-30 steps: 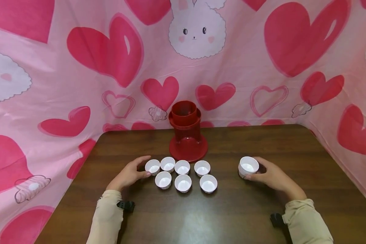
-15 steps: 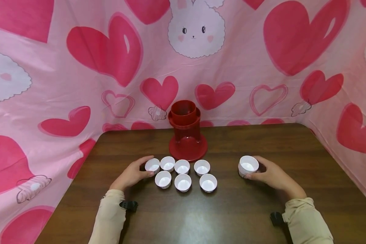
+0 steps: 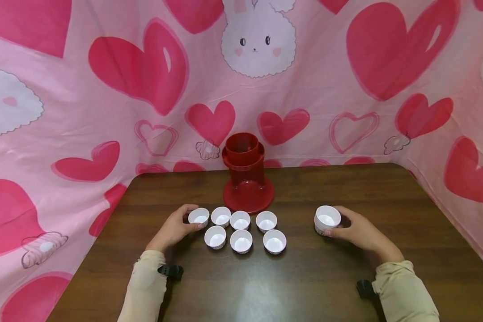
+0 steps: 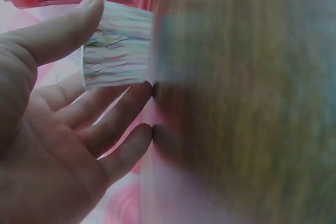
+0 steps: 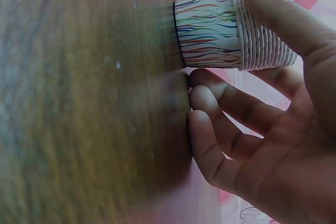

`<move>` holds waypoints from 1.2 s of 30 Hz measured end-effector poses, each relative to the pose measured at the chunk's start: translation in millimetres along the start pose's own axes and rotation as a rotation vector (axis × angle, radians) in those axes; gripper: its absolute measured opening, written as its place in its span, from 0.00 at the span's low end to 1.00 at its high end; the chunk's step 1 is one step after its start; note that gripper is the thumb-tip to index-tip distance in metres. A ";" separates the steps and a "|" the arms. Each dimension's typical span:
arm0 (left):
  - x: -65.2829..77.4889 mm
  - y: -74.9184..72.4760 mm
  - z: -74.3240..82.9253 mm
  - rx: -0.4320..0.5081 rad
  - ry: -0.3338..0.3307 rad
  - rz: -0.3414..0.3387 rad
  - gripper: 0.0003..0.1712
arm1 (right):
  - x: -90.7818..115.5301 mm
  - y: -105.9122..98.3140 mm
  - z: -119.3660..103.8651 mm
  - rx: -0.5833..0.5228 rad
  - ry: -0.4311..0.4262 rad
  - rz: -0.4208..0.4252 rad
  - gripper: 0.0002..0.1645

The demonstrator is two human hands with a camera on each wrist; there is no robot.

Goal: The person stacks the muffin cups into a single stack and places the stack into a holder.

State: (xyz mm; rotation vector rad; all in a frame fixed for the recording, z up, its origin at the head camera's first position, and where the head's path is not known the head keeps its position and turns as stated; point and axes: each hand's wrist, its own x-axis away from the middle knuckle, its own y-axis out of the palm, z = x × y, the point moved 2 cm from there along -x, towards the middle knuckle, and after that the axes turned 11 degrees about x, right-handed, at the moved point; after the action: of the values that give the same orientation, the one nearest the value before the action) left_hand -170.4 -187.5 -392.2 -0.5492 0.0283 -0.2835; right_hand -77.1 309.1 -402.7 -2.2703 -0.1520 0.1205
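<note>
My left hand (image 3: 172, 229) pinches a small white paper baking cup (image 3: 199, 216) between thumb and fingers, at the left end of a group of such cups. In the left wrist view this paper cup (image 4: 119, 48) shows thin coloured lines on its wall, and its base is right at the tabletop. My right hand (image 3: 358, 230) holds a stack of nested paper cups (image 3: 328, 218) further right, thumb near side and fingers behind. Several rims show in the right wrist view of the stack (image 5: 210, 30), whose base stands at the table surface.
Several single paper cups (image 3: 241, 242) stand mouth up in two loose rows between my hands. Behind them is a red plastic stand (image 3: 247, 179) with a round base and an open cylinder on top. A pink heart-printed cloth (image 3: 322, 80) hangs behind the brown table (image 3: 314, 286).
My left hand has moved slightly right and closed its fingers on the end cup. That cup has shifted a little left, away from its neighbour. The right hand and stack stay put.
</note>
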 end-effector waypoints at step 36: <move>6.9 -2.6 47.0 0.508 0.033 0.150 0.33 | -0.6 1.0 -3.6 0.003 0.013 0.013 0.40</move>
State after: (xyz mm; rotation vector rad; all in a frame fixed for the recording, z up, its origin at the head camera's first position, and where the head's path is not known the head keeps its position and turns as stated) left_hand -159.7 -167.5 -350.3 -0.0369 0.0281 -0.1436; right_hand -77.1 305.7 -401.1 -2.2685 -0.1304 0.1126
